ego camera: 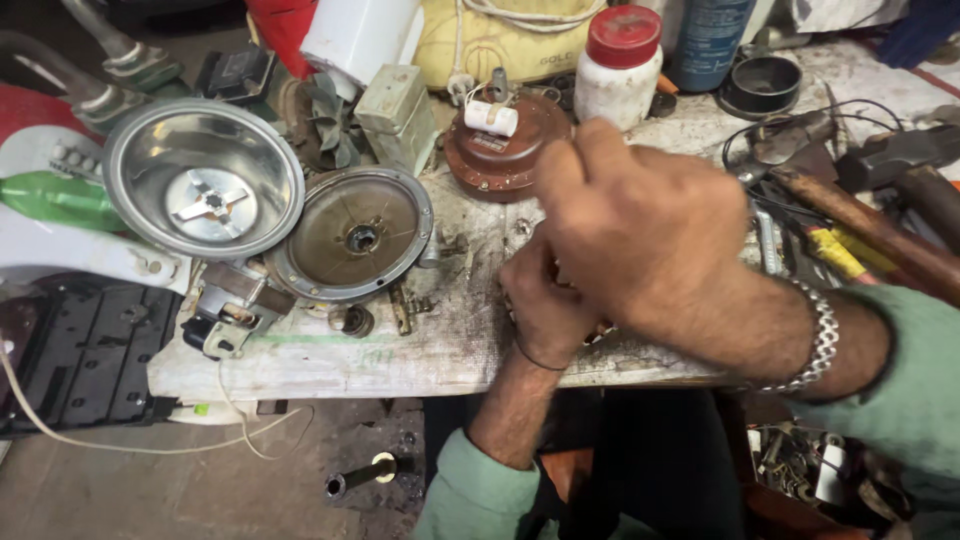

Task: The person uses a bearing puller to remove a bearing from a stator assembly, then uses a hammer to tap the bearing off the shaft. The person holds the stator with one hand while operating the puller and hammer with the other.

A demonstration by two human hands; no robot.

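My right hand (645, 225) hovers over the dirty white workbench (400, 350), fingers curled, and covers most of what lies under it. My left hand (545, 300) sits just below it with fingers bent over a small part that I cannot make out. A brown round motor housing (505, 150) with a white capacitor on top stands just beyond my hands. Left of them lie a round metal base plate (355, 235) and a steel mixer jar (205, 190) with its blade showing.
A white bottle with a red cap (618, 65), a blue can (708, 40) and a black cup (762, 85) stand at the back. Hammers and wooden-handled tools (870, 225) lie at right. A black plastic panel (85, 355) and a small motor part (230, 310) lie at left.
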